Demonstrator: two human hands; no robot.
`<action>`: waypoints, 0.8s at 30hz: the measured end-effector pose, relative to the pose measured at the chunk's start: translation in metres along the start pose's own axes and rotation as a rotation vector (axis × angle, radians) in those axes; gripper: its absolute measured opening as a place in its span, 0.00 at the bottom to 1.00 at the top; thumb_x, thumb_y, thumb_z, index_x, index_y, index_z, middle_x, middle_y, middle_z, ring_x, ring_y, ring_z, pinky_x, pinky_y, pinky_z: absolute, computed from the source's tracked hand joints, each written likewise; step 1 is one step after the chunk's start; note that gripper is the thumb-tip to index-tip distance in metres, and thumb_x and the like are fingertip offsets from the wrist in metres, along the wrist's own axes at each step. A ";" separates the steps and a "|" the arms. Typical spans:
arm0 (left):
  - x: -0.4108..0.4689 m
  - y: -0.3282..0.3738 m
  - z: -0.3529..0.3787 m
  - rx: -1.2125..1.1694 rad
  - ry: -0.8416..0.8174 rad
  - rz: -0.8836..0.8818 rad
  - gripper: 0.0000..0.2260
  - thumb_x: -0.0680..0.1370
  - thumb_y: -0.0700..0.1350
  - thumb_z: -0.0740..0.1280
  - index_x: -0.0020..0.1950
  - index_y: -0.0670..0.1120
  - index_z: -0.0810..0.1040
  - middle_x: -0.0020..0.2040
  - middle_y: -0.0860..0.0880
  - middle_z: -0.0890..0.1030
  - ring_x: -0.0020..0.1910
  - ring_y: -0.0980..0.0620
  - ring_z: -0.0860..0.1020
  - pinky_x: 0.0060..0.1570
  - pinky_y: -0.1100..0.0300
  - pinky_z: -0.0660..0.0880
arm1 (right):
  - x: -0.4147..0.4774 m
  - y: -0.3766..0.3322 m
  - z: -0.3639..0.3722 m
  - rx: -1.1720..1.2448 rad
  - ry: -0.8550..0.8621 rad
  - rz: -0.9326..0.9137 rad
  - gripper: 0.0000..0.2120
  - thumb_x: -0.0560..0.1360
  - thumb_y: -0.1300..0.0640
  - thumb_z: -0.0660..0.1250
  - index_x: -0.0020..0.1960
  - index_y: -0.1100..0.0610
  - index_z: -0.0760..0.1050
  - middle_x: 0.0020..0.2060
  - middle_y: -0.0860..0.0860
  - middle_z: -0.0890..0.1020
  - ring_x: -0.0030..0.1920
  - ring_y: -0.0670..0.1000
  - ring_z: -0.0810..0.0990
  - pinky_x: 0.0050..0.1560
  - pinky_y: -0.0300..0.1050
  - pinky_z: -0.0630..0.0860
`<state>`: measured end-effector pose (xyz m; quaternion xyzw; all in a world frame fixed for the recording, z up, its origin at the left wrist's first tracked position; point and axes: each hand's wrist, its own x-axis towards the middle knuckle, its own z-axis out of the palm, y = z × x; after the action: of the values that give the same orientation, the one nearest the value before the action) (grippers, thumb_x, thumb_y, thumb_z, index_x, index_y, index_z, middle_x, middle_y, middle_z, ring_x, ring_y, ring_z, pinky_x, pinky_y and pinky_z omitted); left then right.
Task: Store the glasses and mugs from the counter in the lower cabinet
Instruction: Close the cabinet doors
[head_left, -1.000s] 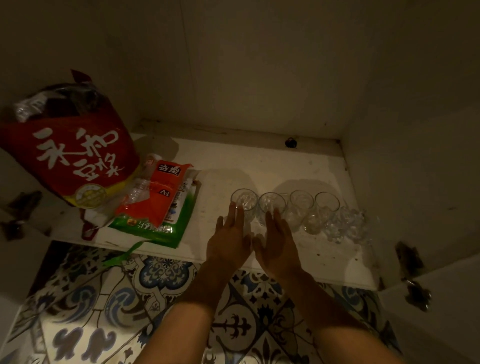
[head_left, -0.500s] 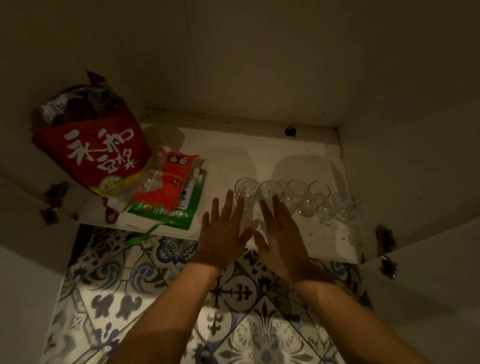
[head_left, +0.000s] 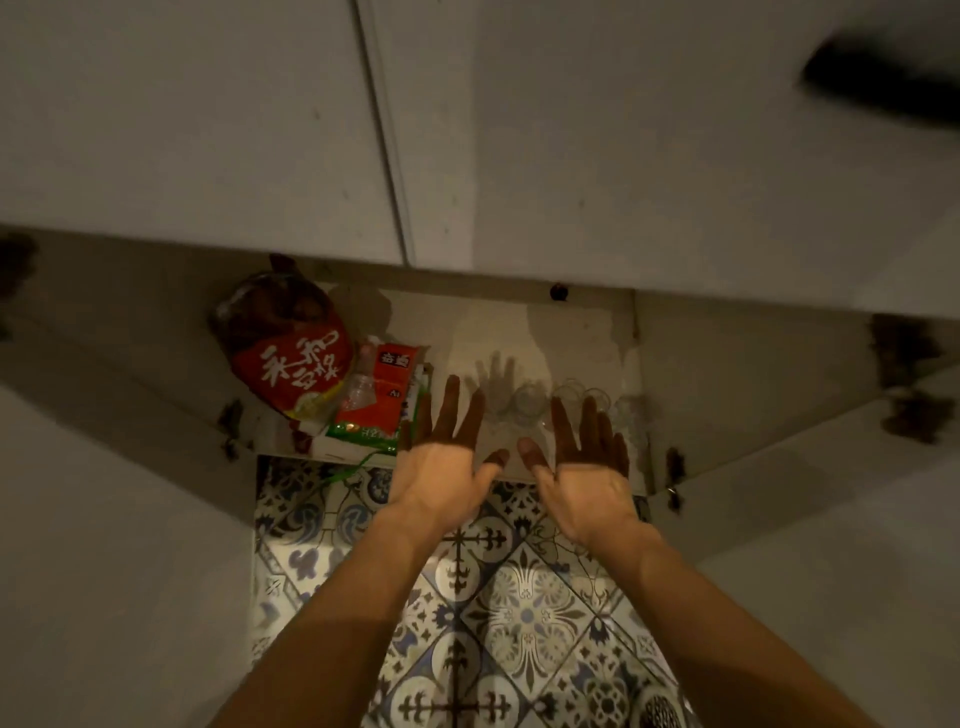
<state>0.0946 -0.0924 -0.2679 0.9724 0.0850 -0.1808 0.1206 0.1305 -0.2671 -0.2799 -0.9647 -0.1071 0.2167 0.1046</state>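
The left hand (head_left: 441, 480) and right hand (head_left: 589, 486) are withdrawing from the row of glasses (head_left: 530, 401), spreading apart, fingers splaying.

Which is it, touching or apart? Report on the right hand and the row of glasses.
Cannot tell. The head view puts the right hand, fingers spread, over the row of glasses in dark shadow; neither contact nor a gap shows.

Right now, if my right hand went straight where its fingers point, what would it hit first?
Probably the row of clear glasses just beyond your right hand, though depth is unclear.
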 end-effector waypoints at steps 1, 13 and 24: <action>-0.012 0.002 -0.020 -0.001 -0.006 -0.013 0.31 0.81 0.64 0.54 0.81 0.53 0.54 0.81 0.42 0.58 0.77 0.39 0.62 0.73 0.42 0.63 | -0.012 -0.010 -0.018 0.007 0.008 0.014 0.37 0.81 0.33 0.46 0.82 0.45 0.34 0.82 0.57 0.38 0.82 0.58 0.40 0.80 0.57 0.39; -0.170 0.017 -0.167 -0.085 0.019 0.093 0.34 0.81 0.68 0.47 0.82 0.56 0.39 0.81 0.49 0.33 0.80 0.41 0.35 0.79 0.40 0.44 | -0.177 -0.090 -0.157 0.123 0.102 0.081 0.35 0.81 0.32 0.42 0.83 0.44 0.40 0.82 0.59 0.40 0.82 0.60 0.39 0.79 0.61 0.39; -0.314 0.054 -0.190 -0.034 0.081 -0.008 0.36 0.78 0.71 0.44 0.82 0.57 0.44 0.83 0.49 0.38 0.81 0.40 0.39 0.78 0.37 0.44 | -0.322 -0.059 -0.199 0.015 0.066 0.084 0.44 0.72 0.21 0.38 0.82 0.42 0.41 0.81 0.60 0.36 0.81 0.62 0.35 0.77 0.65 0.34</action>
<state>-0.1200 -0.1315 0.0316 0.9764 0.0967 -0.1403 0.1328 -0.0762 -0.3228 0.0380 -0.9742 -0.0612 0.1895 0.1059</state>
